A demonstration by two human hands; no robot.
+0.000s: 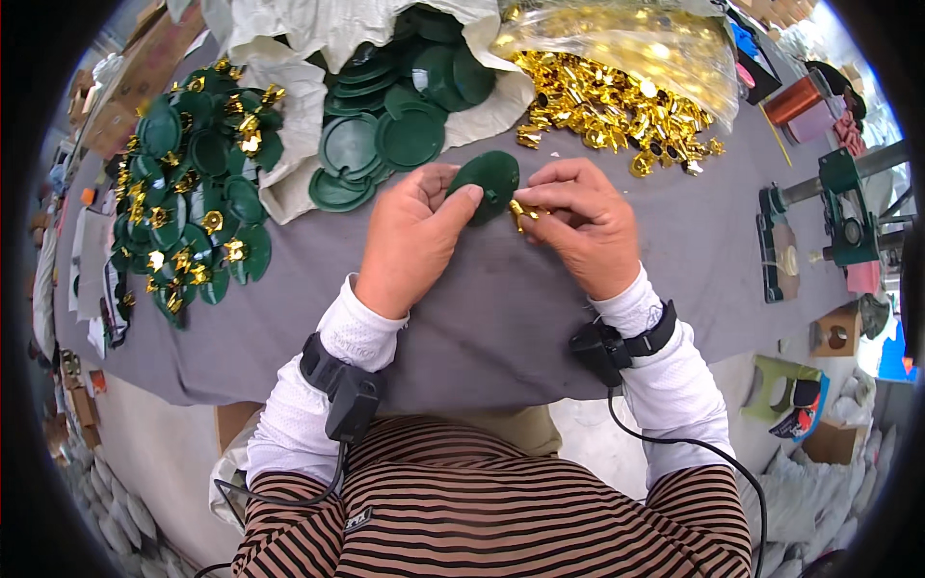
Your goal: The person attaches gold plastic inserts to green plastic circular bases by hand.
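Between the thumb and fingers of my left hand (412, 236) is a round green plastic disc (493, 181), tilted up with a small stub on its face. My right hand (588, 226) pinches a small shiny gold fitting (521, 214) just beside the disc's right edge; whether the two touch I cannot tell. Beyond my hands lie loose green discs (411, 134), spilling from a white sack. A heap of gold fittings (617, 101) spreads at the far right of them. On the left is a pile of green discs with gold fittings on them (198, 193).
A grey cloth (482, 318) covers the table. Its far side carries the white sack (289, 164) and a clear plastic bag (665, 48) of gold pieces. At the right stand a green metal clamp-like device (848, 207) and a copper-coloured spool (798, 99). Cardboard boxes (836, 330) sit below.
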